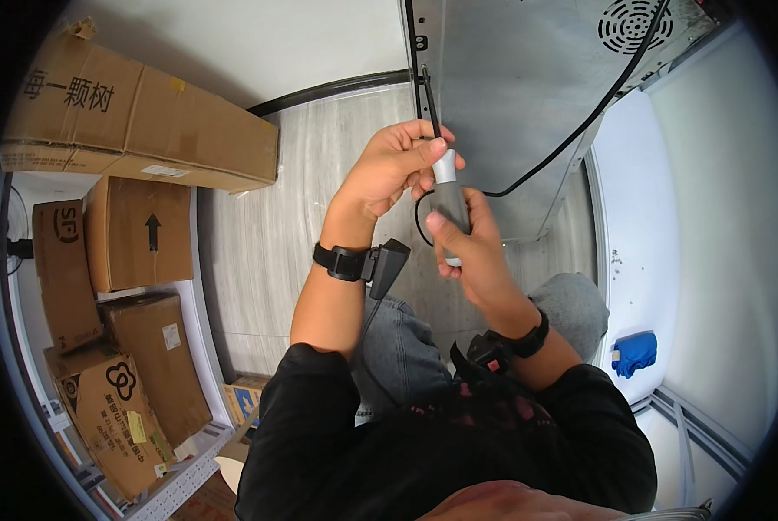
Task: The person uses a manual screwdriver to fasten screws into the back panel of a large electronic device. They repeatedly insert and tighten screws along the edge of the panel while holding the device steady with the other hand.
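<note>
We list: one screwdriver (448,201), grey and silver, black-shafted, tip at the cabinet's (506,104) near edge; contact we cannot tell. Right hand (476,243): curled round the screwdriver's grip. Left hand (404,163): thumb and fingers pinched about its collar and shaft base. Also: black cable (571,139) across the cabinet; cartons (198,122), left; blue cloth (636,354), right.

Left hand (396,167) forward, curled in a pinch; right hand (478,247) lower, gripping, thumb (442,228) on top. Forearms (330,300) angled inward; far-side curl hard to judge.
</note>
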`<state>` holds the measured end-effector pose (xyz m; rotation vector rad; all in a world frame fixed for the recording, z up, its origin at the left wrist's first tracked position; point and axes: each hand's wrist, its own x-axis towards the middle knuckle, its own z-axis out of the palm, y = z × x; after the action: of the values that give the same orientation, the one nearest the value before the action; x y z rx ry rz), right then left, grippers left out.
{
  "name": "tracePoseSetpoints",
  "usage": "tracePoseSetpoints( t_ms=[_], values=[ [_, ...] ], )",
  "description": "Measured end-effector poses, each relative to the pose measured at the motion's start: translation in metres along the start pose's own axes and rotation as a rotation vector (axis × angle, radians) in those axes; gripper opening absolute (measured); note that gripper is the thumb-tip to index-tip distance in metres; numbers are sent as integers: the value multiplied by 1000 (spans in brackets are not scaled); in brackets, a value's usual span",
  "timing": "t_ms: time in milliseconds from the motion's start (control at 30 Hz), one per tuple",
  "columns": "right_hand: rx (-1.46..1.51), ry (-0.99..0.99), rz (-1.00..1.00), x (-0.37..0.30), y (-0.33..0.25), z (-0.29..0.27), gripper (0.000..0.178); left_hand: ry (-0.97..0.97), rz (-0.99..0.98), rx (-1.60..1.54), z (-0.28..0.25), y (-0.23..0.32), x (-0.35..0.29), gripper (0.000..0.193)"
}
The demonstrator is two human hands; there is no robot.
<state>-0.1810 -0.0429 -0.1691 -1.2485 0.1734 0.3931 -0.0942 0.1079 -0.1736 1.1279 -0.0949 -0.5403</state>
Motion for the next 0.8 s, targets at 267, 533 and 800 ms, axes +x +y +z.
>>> tracePoseSetpoints(
  t_ms=[267,533,800],
  values=[
    [519,-329,118,0,-12,-4,36,-144,48,-309,11,6,-8,44],
    [-151,33,-54,2,-11,-4,34,-21,33,-54,2,-5,-2,34],
    [362,-318,116,7,-16,-13,36,-202,53,-263,6,-3,-2,40]
  ],
)
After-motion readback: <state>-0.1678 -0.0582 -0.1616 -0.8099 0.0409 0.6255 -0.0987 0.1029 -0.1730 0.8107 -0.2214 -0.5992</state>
